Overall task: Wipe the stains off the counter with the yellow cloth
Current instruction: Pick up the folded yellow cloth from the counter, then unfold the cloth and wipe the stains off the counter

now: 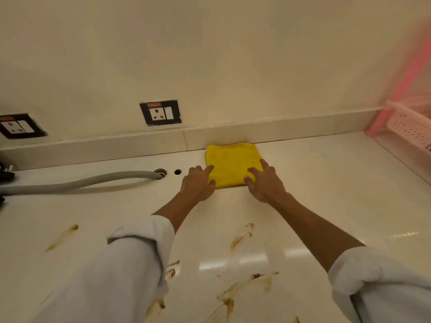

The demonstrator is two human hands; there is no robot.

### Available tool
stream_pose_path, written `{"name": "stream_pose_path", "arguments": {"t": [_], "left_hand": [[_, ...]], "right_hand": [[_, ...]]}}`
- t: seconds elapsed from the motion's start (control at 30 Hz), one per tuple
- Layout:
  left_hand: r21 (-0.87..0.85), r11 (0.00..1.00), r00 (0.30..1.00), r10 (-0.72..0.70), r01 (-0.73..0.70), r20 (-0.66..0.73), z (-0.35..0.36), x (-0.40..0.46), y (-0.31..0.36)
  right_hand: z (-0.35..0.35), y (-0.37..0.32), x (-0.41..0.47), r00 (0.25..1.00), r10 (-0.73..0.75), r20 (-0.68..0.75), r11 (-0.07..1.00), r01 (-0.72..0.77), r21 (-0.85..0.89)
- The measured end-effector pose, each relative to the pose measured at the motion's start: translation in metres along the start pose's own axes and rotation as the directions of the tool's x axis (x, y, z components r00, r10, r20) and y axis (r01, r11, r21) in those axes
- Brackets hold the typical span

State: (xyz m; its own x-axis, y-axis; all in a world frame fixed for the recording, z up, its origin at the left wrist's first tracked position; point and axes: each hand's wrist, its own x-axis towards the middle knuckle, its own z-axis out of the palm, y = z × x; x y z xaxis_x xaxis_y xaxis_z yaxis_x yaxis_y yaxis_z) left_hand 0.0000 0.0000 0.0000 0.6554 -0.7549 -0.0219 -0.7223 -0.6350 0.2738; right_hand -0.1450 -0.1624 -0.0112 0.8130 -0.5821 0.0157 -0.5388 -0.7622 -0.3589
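The yellow cloth (233, 164) lay folded at the back of the surface (326, 183), against the low upstand — well apart from the brown stains (241, 236) nearer the person. Dragged flat, it could unfold or bunch, and the grey hose (81, 181) just left might snag. Both arms reached forward; the left hand (198, 184) and right hand (264, 183) pressed spread fingers on its near corners, gripping nothing yet.
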Motion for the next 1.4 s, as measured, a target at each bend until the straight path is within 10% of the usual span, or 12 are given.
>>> {"name": "stream_pose_path", "arguments": {"t": [0.43, 0.67, 1.07, 1.4], "left_hand": [[-0.256, 0.917, 0.951, -0.306, 0.306, 0.038, 0.025, 0.056, 0.034], [-0.345, 0.915, 0.963, -0.254, 0.208, -0.092, -0.006, 0.039, 0.032], [-0.323, 0.879, 0.87, -0.434, 0.352, -0.234, -0.105, -0.076, -0.062], [-0.394, 0.874, 0.91, -0.376, 0.286, -0.174, -0.099, -0.205, -0.142]], "right_hand": [[0.003, 0.01, 0.056, 0.988, 0.142, 0.059, 0.971, -0.151, 0.188], [-0.004, -0.019, 0.037, 0.978, 0.2, -0.054, 0.877, -0.153, 0.456], [0.001, -0.177, -0.061, 0.994, 0.083, -0.07, 0.707, -0.009, 0.707], [0.051, -0.248, -0.152, 0.991, 0.063, -0.117, 0.77, 0.026, 0.637]]}}
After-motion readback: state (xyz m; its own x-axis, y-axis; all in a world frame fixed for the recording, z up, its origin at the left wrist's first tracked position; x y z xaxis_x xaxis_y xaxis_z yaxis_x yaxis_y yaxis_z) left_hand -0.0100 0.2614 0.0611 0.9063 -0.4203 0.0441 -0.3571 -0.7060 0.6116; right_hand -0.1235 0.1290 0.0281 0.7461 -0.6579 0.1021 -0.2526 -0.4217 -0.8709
